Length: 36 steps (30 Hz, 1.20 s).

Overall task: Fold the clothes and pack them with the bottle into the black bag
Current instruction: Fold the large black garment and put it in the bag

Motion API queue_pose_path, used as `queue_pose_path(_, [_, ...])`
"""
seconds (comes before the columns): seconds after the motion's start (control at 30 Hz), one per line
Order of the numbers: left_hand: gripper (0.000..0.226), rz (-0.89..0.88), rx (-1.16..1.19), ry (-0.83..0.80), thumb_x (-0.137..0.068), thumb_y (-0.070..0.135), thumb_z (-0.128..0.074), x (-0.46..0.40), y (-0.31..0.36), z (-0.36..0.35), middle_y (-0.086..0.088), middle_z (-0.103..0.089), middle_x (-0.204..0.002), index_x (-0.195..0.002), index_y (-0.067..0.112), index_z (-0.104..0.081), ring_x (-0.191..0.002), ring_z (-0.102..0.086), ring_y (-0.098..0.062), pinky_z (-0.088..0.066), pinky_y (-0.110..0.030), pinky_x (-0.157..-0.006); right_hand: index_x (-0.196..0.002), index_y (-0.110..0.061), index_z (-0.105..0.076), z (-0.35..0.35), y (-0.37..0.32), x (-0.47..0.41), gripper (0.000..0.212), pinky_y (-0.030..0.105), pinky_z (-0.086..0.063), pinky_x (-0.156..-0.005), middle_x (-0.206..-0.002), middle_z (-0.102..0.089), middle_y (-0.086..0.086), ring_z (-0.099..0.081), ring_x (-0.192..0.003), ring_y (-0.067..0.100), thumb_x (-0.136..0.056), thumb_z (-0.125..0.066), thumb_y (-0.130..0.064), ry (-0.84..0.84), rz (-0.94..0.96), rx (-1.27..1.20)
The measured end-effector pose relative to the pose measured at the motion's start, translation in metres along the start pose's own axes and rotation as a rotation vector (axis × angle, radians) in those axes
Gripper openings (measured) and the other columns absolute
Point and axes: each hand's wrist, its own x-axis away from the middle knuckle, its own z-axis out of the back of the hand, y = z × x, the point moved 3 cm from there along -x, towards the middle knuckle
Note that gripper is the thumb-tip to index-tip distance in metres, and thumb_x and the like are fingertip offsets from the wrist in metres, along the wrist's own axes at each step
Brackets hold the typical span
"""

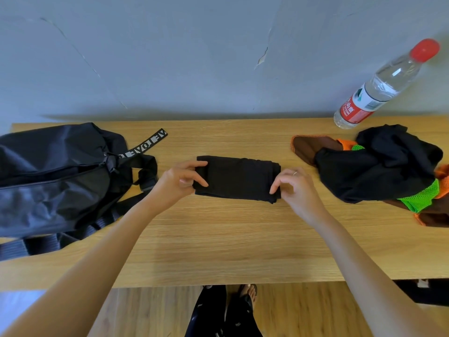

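A black garment (238, 176), folded into a small flat rectangle, lies at the middle of the wooden table (218, 244). My left hand (181, 182) pinches its left edge and my right hand (295, 184) pinches its right edge. The black bag (56, 176) lies on the table's left end, its zip partly open and its straps trailing over the front edge. At the back right stands a clear water bottle (379, 86) with a red cap and red-and-white label. A heap of unfolded clothes (379, 166), black over brown, orange and green mesh, sits at the right.
A grey wall (194, 57) rises directly behind the table. Below the table's front edge I see a wooden floor, my dark trousers and a sandalled foot (247, 295).
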Motion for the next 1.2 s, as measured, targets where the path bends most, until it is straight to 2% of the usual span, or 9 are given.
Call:
queue_pose_path(0.1, [0.047, 0.037, 0.037, 0.08, -0.085, -0.006, -0.055, 0.0, 0.001, 0.004, 0.027, -0.047, -0.124, -0.09, 0.04, -0.067, -0.12, -0.041, 0.008, -0.037, -0.013, -0.094, -0.072, -0.022, -0.062, 0.002, 0.0, 0.001, 0.046, 0.027, -0.03, -0.094, -0.084, -0.058, -0.011, -0.043, -0.1, 0.009, -0.075, -0.043, 0.02, 0.081, -0.052, -0.038])
queue_pose_path(0.2, [0.043, 0.074, 0.116, 0.236, -0.088, -0.004, -0.05, -0.005, 0.01, 0.01, 0.023, -0.053, -0.117, -0.088, 0.036, -0.065, -0.116, -0.043, 0.006, -0.036, -0.01, -0.087, -0.084, -0.019, -0.062, 0.007, -0.007, -0.007, 0.029, 0.017, -0.033, -0.085, -0.092, -0.059, -0.007, -0.045, -0.1, 0.012, -0.086, -0.049, 0.007, 0.221, -0.054, -0.073])
queue_pose_path(0.27, [0.033, 0.072, 0.037, 0.281, -0.088, 0.003, -0.056, -0.015, 0.011, 0.01, 0.019, -0.052, -0.119, -0.103, 0.032, -0.061, -0.121, -0.04, -0.008, -0.038, -0.021, -0.093, -0.103, -0.019, -0.061, 0.002, -0.011, -0.016, 0.017, 0.023, -0.037, -0.09, -0.105, -0.054, -0.006, -0.043, -0.106, 0.015, -0.089, -0.058, -0.01, 0.226, -0.039, -0.017])
queue_pose_path(0.4, [0.054, 0.144, -0.126, 0.181, -0.081, 0.026, -0.07, -0.038, 0.009, 0.0, 0.012, -0.051, -0.123, -0.131, 0.027, -0.049, -0.125, -0.035, -0.02, -0.03, -0.041, -0.103, -0.133, -0.022, -0.046, -0.017, -0.007, -0.032, 0.054, 0.042, -0.031, -0.106, -0.131, -0.042, 0.006, -0.029, -0.127, 0.026, -0.085, -0.068, -0.031, 0.085, -0.187, 0.076])
queue_pose_path(0.67, [0.039, 0.154, -0.353, 0.109, -0.075, 0.035, -0.076, -0.05, -0.001, -0.007, 0.005, -0.048, -0.115, -0.106, 0.018, -0.061, -0.121, -0.031, -0.02, -0.02, -0.034, -0.098, -0.088, -0.017, -0.057, -0.02, 0.005, -0.036, 0.034, 0.028, -0.023, -0.093, -0.113, -0.035, -0.002, -0.028, -0.114, 0.019, -0.069, -0.081, -0.032, 0.095, -0.267, 0.101])
queue_pose_path(0.8, [0.024, 0.124, -0.04, 0.081, -0.075, 0.021, -0.077, -0.043, 0.0, -0.006, 0.008, -0.057, -0.1, -0.086, 0.025, -0.056, -0.1, -0.051, -0.012, -0.041, -0.029, -0.086, -0.079, -0.019, -0.05, -0.02, 0.001, -0.031, 0.026, 0.031, -0.037, -0.084, -0.093, -0.049, -0.002, -0.042, -0.099, 0.017, -0.075, -0.076, -0.018, 0.107, -0.259, -0.139])
queue_pose_path(0.93, [0.026, 0.199, 0.362, 0.076, -0.081, 0.008, -0.069, -0.036, 0.015, 0.001, 0.003, -0.063, -0.094, -0.093, 0.026, -0.055, -0.085, -0.063, -0.002, -0.053, -0.02, -0.069, -0.09, -0.012, -0.048, -0.01, -0.008, -0.024, 0.023, 0.019, -0.045, -0.065, -0.084, -0.053, 0.002, -0.054, -0.079, 0.011, -0.082, -0.069, -0.007, 0.132, -0.285, -0.516])
queue_pose_path(1.07, [0.04, 0.272, 0.7, 0.082, -0.089, 0.007, -0.058, -0.03, 0.026, 0.003, -0.007, -0.063, -0.104, -0.114, 0.032, -0.04, -0.092, -0.068, -0.017, -0.056, -0.026, -0.069, -0.114, -0.027, -0.04, 0.0, -0.011, -0.022, 0.043, 0.026, -0.051, -0.078, -0.105, -0.054, 0.006, -0.059, -0.09, 0.012, -0.085, -0.067, -0.011, 0.114, -0.264, -0.682])
queue_pose_path(1.2, [0.04, 0.245, 0.815, 0.033, -0.093, 0.007, -0.05, -0.03, 0.033, 0.005, -0.014, -0.061, -0.108, -0.112, 0.038, -0.035, -0.094, -0.066, -0.031, -0.057, -0.035, -0.065, -0.112, -0.04, -0.042, 0.011, -0.013, -0.022, 0.042, 0.04, -0.048, -0.089, -0.122, -0.045, 0.014, -0.053, -0.104, 0.026, -0.09, -0.06, -0.009, 0.067, -0.219, -0.787])
